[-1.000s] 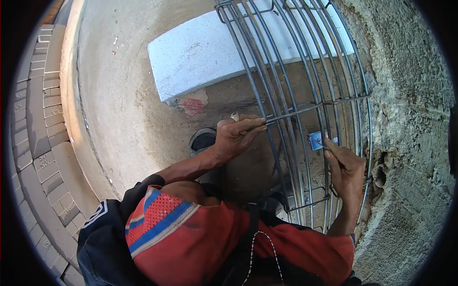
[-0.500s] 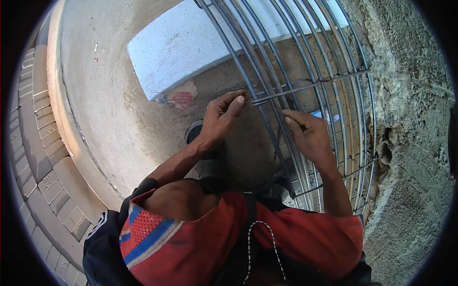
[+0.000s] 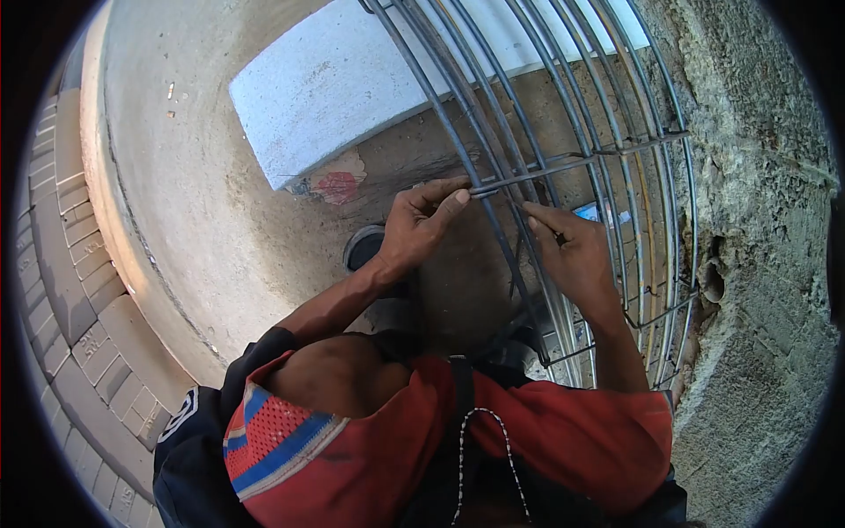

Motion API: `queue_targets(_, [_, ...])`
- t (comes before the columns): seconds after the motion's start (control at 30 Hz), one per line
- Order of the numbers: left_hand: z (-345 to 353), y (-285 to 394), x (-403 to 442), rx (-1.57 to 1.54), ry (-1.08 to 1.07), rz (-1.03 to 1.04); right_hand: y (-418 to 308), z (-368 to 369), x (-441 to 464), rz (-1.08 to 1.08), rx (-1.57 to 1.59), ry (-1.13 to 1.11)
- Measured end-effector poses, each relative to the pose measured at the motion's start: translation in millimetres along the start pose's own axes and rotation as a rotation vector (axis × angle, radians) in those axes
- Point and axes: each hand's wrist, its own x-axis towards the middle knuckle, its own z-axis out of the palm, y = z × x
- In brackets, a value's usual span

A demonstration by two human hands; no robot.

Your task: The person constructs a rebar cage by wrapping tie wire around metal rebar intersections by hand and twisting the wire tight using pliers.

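Note:
A cage of long steel rebars (image 3: 538,128) stands in front of me, crossed by thinner stirrups. My left hand (image 3: 419,224) is closed in a pinch, its thumb and index fingertips at the left corner of the upper stirrup (image 3: 563,166), against the outermost bar. Whatever lies between those fingertips is too small to make out. Just inside the cage's left bars, a little lower and to the right, my right hand (image 3: 574,255) is pinched shut too. Its fingertips are beside the bars, and what they hold cannot be seen.
A pale blue-white slab (image 3: 326,97) lies behind the cage. A rough concrete wall (image 3: 757,264) rises close on the right. Below my left hand is a dark round opening (image 3: 363,247). Paving blocks (image 3: 97,352) border the concrete floor (image 3: 211,202) at left.
My left hand has shifted slightly right, its fingertips now right at the stirrup corner. The right hand keeps its pinch in nearly the same place. The view has moved a little.

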Motion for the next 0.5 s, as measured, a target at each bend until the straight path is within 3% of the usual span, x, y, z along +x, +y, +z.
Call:
queue_targets(0.17, [-1, -6, -1, -0.009, -0.003, 0.006, -3, 5, 4, 0.050, 0.038, 0.035])
queue_targets(0.5, [0, 0, -2, -0.073, 0.005, -0.073, -8, 14, 15, 0.013, 0.156, -0.099])
